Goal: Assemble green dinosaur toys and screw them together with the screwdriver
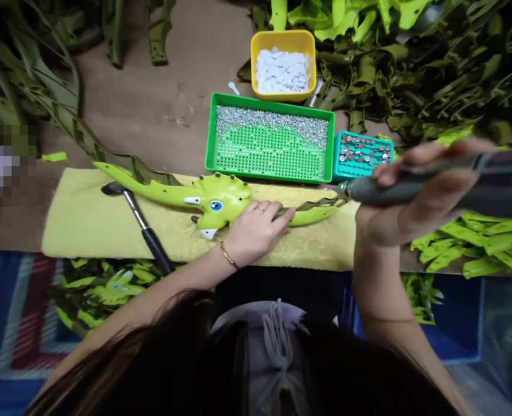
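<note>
The left grip (258,231) clasps a dinosaur toy (230,190) on yellow cloth (78,214) atop the bench (134,110); the right grip (424,209) is wrapped around a power driver (365,189). Firm bracing and straight alignment should prevent slips.

No lettering, brand, number or sign can be read anywhere, and the faint marks on the dark body of the power tool (500,184) at the right edge of the frame are too blurred to make out.

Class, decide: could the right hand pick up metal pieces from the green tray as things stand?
Probably not: the right hand is taken up gripping a grey tool, though nothing covers the open green tray.
</note>
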The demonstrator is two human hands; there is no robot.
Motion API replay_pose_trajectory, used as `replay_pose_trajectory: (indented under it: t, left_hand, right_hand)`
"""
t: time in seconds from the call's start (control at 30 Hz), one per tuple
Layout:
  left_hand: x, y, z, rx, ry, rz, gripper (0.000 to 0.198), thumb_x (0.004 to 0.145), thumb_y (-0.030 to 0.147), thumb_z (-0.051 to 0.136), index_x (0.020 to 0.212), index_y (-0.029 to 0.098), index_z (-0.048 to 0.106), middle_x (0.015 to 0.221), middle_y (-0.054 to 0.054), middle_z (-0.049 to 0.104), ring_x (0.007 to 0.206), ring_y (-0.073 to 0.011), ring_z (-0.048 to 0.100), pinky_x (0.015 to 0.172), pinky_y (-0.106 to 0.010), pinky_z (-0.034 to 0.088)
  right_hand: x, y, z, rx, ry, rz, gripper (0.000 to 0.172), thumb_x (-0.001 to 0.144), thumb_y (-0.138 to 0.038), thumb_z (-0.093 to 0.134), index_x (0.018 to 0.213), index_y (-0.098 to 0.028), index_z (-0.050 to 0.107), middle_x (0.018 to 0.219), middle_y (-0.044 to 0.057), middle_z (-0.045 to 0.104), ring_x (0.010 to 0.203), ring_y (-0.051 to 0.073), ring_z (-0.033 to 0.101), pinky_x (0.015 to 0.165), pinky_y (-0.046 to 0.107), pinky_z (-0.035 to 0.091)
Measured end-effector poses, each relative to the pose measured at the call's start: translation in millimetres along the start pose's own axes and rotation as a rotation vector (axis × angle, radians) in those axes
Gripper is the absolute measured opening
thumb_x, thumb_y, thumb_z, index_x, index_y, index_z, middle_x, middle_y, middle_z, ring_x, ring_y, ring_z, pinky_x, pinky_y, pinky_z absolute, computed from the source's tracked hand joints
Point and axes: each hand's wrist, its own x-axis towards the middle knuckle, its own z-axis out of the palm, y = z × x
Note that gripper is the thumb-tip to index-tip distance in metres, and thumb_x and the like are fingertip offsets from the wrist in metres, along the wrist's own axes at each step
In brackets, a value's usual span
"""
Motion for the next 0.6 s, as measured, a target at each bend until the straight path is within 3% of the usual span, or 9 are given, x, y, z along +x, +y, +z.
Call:
replay_pose_trajectory:
  t: [0.1, 0.2, 0.37, 0.6]
  left_hand:
    - [1, 0, 0.4, -0.029, -0.01, -0.005, 0.035, 0.095, 0.034, 0.051, 0.122, 0.016, 0.063, 0.105, -0.011, 0.068, 0.091, -0.0245, 0.062, 0.076, -0.037, 0.047]
    - [2, 1, 0.2, -0.054, -0.018, -0.022, 0.035, 0.094, 0.033, 0.051, 0.123, 0.016, 0.064, 0.107, -0.013, 0.068, 0.093, -0.0254, 0.062, 0.077, -0.038, 0.047]
    - [3, 2, 0.3, -0.057, -0.039, -0.049, 0.034, 0.094, 0.034, 0.052, 0.122, 0.017, 0.064, 0.108, -0.012, 0.068, 0.094, -0.0256, 0.062, 0.077, -0.038, 0.047]
    - [4, 2, -1.4, -0.084, -0.056, -0.061, 0.034, 0.093, 0.032, 0.053, 0.121, 0.017, 0.064, 0.108, -0.013, 0.068, 0.094, -0.0268, 0.062, 0.077, -0.04, 0.047]
  right_hand:
    - [-24, -19, -27, -0.081, -0.017, 0.057, 0.025, 0.074, -0.046, 0.073, 0.094, -0.031, 0.07, 0.069, -0.008, 0.059, 0.044, 0.003, 0.047, 0.04, 0.016, 0.042]
    - [-38, -19, -41, -0.135, -0.023, 0.004, 0.025, 0.076, -0.048, 0.071, 0.094, -0.031, 0.066, 0.07, -0.008, 0.058, 0.044, 0.004, 0.047, 0.039, 0.017, 0.043]
    - [-41, -8, -40, -0.163, -0.036, -0.062, 0.03, 0.076, -0.053, 0.068, 0.097, -0.033, 0.065, 0.066, -0.007, 0.053, 0.039, 0.005, 0.041, 0.033, 0.019, 0.036]
    - [-53, -2, -46, -0.169, -0.119, -0.064, 0.031, 0.074, -0.052, 0.07, 0.099, -0.034, 0.064, 0.059, -0.008, 0.048, 0.039, 0.008, 0.043, 0.035, 0.022, 0.039]
